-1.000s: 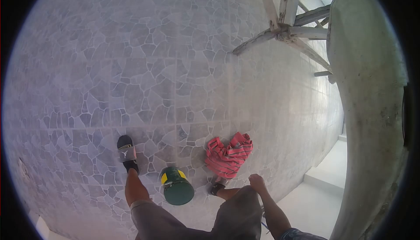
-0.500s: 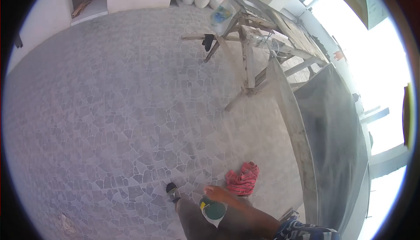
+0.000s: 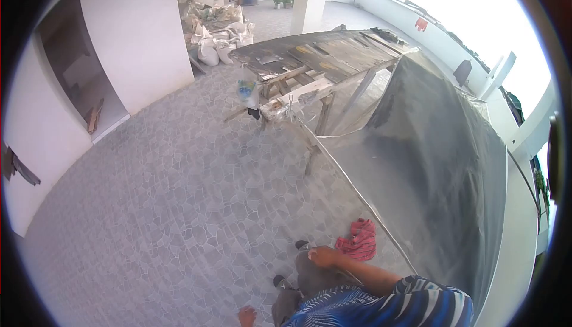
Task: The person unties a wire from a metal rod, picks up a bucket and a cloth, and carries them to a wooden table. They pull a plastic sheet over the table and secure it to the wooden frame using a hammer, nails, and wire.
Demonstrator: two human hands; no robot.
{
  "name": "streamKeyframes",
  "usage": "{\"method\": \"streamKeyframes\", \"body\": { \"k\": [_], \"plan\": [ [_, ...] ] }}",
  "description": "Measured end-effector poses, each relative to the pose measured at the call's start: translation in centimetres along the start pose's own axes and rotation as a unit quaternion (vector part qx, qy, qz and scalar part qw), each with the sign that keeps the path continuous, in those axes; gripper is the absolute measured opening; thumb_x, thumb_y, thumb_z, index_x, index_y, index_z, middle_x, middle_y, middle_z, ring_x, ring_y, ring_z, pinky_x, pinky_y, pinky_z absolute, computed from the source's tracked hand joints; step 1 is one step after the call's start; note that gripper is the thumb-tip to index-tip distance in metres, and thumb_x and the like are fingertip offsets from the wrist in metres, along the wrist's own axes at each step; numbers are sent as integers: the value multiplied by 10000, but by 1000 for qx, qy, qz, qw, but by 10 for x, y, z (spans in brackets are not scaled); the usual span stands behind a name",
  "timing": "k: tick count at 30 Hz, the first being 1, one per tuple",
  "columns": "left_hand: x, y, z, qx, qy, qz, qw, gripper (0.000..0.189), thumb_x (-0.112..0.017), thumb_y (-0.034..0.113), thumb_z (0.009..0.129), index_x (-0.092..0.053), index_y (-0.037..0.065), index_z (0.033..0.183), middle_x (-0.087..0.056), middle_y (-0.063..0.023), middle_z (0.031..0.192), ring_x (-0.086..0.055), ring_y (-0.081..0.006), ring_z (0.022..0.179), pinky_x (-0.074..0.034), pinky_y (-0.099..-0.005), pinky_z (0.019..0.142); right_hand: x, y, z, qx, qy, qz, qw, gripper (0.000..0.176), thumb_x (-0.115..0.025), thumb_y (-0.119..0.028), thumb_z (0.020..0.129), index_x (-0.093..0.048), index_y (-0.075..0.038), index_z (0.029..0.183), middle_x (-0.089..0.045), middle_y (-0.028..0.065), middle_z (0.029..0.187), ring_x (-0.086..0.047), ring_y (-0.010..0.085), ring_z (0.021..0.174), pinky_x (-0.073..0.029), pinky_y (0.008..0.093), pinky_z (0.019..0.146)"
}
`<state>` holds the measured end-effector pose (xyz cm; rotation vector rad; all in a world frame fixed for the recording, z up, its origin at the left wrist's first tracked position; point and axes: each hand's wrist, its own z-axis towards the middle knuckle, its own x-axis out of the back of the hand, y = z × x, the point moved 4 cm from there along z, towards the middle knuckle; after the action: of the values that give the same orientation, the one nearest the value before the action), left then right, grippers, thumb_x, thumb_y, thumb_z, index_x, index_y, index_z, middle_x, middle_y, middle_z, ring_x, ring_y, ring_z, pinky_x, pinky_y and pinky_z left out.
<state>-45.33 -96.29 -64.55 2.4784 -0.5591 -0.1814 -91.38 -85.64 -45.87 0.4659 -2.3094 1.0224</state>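
Red cloth (image 3: 359, 240) lies on the floor (image 3: 179, 208), two o'clock of the right hand (image 3: 325, 257), whose grip I cannot tell; left hand (image 3: 246, 315) hangs with fingers apart. A standing pause, I judge; reaching the cloth means stooping

The right hand (image 3: 322, 256) rests on the grey shorts (image 3: 308, 278), and its grip is too small to read. The left hand (image 3: 246, 315) hangs low beside the leg. A red striped cloth (image 3: 359, 240) lies on the tiled floor (image 3: 179, 208), just beside the lower edge of a grey sheet (image 3: 441, 148) that slopes down from a wooden trestle table (image 3: 325, 53). Sacks (image 3: 214, 41) are heaped at the floor's far edge, by the white wall (image 3: 137, 35).
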Motion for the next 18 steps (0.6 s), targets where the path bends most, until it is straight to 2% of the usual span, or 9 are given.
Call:
{"method": "streamKeyframes", "body": {
  "k": [1, 4, 7, 10, 12, 14, 16, 17, 18],
  "plan": [
    [-3, 24, 3, -3, 16, 36, 999, 439, -645, 180, 899, -508, -28, 1261, -660, -172, 1054, -699, -259, 850, -548, -332, 667, 10, -4, 8, -10, 10, 7, 1000, 329, -527, -305, 887, -701, -89, 1064, -697, 191, 1067, -652, 378, 1038, -500, 460, 900],
    [-29, 101, 19, -71, 21, 72, 995, 351, -547, 160, 940, -532, -29, 1236, -675, -167, 1030, -705, -221, 787, -529, -297, 605, 34, -2, 33, -21, 31, 41, 998, 318, -526, -279, 872, -708, -78, 1039, -699, 199, 1052, -656, 380, 1029, -503, 467, 895],
    [-66, 198, 41, -141, 5, 124, 982, 368, -555, 169, 948, -522, -27, 1258, -670, -162, 1058, -705, -227, 827, -537, -310, 634, 44, 25, 67, -41, 50, 55, 996, 338, -494, -271, 870, -716, -77, 1034, -685, 220, 1088, -642, 398, 1053, -492, 474, 926],
    [-127, 338, 39, -232, -5, 111, 966, 424, -619, 225, 911, -579, -68, 1215, -682, -127, 953, -682, -234, 860, -554, -345, 758, 34, 80, 101, -82, 130, 71, 986, 334, -487, -263, 864, -726, -67, 990, -686, 226, 1064, -648, 418, 1015, -504, 488, 909],
    [-168, 432, 45, -290, -5, 176, 941, 423, -605, 207, 926, -558, -63, 1248, -674, -131, 1021, -679, -222, 910, -550, -351, 801, 41, 95, 99, -81, 148, -19, 985, 306, -540, -276, 827, -738, -54, 901, -710, 196, 955, -681, 384, 927, -536, 476, 832],
    [-232, 538, 14, -331, -50, 208, 919, 432, -599, 227, 950, -540, -34, 1289, -651, -139, 1119, -675, -218, 999, -529, -344, 860, 13, 137, 107, -65, 107, -196, 973, 215, -624, -257, 756, -736, -74, 768, -715, 141, 837, -700, 323, 819, -552, 450, 729],
    [-280, 628, 26, -399, -89, 238, 881, 427, -607, 248, 979, -528, -4, 1315, -647, -127, 1099, -669, -186, 982, -519, -319, 866, -4, 164, 92, -101, 171, -275, 941, 103, -699, -212, 666, -719, -113, 684, -700, 100, 749, -702, 275, 779, -547, 403, 674],
    [-305, 672, 30, -441, -111, 253, 854, 439, -617, 267, 982, -525, -4, 1316, -644, -134, 1111, -663, -175, 979, -514, -314, 870, -7, 170, 81, -75, 179, -297, 935, 62, -740, -190, 632, -698, -150, 655, -667, 58, 711, -672, 267, 724, -510, 417, 611],
    [-333, 714, 28, -473, -120, 280, 827, 433, -620, 262, 983, -528, -3, 1313, -640, -145, 1134, -656, -179, 997, -509, -318, 880, -31, 196, 75, -55, 190, -243, 950, 79, -749, -207, 627, -686, -166, 649, -646, 38, 708, -654, 258, 719, -493, 420, 606]
  ]
}}
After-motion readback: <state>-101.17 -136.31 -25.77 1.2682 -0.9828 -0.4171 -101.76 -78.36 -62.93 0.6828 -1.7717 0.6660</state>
